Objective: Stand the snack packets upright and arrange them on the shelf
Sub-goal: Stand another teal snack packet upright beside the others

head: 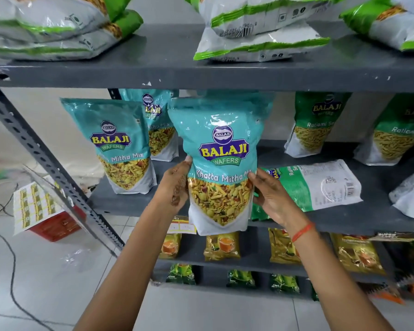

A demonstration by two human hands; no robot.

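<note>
I hold a teal Khatta Mitha Mix packet (221, 163) upright in front of the middle shelf (129, 201). My left hand (176, 183) grips its left edge and my right hand (271, 195) grips its right edge. Its bottom hangs below the shelf's front edge. Two more teal packets stand upright on the shelf, one at the left (121, 144) and one behind it (159, 123). A green Ratlami Sev packet (320, 185) lies flat just right of my right hand. Two green packets stand upright further back (317, 123) (396, 132).
The top shelf (201, 75) carries flat stacks of white and green packets (261, 32). Lower shelves hold yellow packets (221, 246) and dark green ones. A slotted grey upright (41, 161) slants at left. A red box (58, 225) and cables lie on the tiled floor.
</note>
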